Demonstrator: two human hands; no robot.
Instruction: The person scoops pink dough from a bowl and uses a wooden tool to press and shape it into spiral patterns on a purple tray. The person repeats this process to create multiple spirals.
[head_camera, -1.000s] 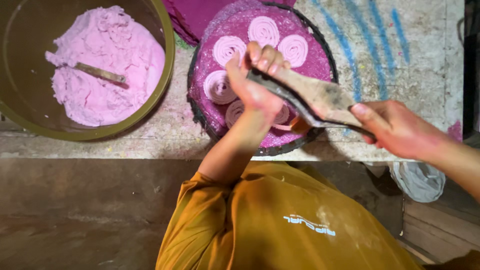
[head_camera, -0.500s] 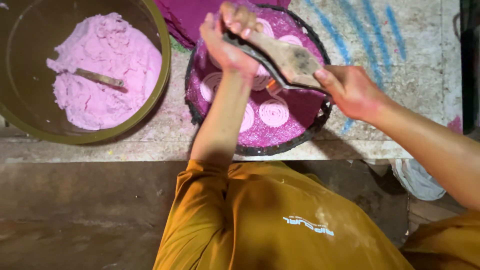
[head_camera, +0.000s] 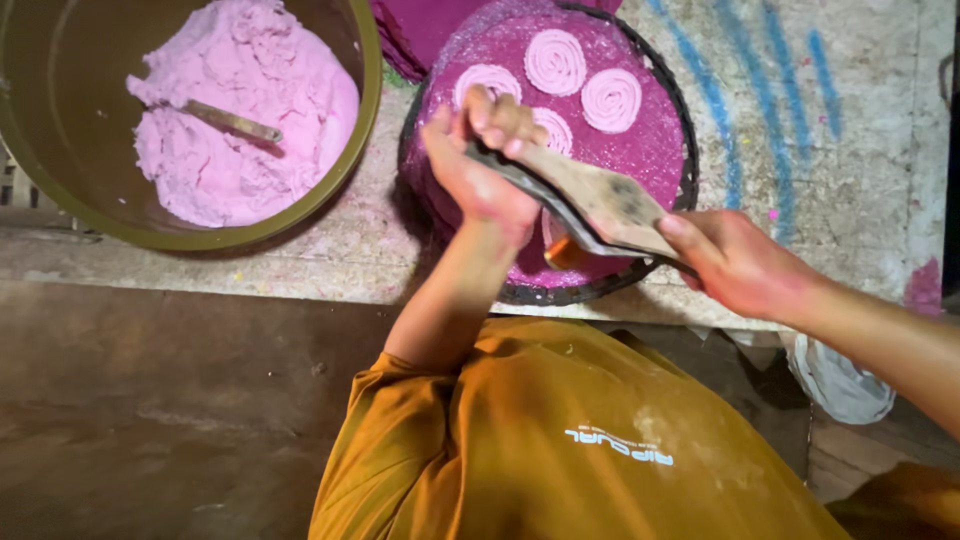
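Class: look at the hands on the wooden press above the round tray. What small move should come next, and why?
Probably shift the wooden press, held by the left hand and right hand, toward a bare patch of the round tray: three pink spirals show at the far side, while bare patches remain.

A rough, pale stone slab (head_camera: 820, 200) streaked with blue paint bears the work — at its left a large olive-green tub (head_camera: 352, 170) of pink dough, beside it a round black-rimmed tray (head_camera: 688, 180) lined with magenta cloth. Folded magenta cloth (head_camera: 420, 35) lies behind, and pink specks dot the worn surface.
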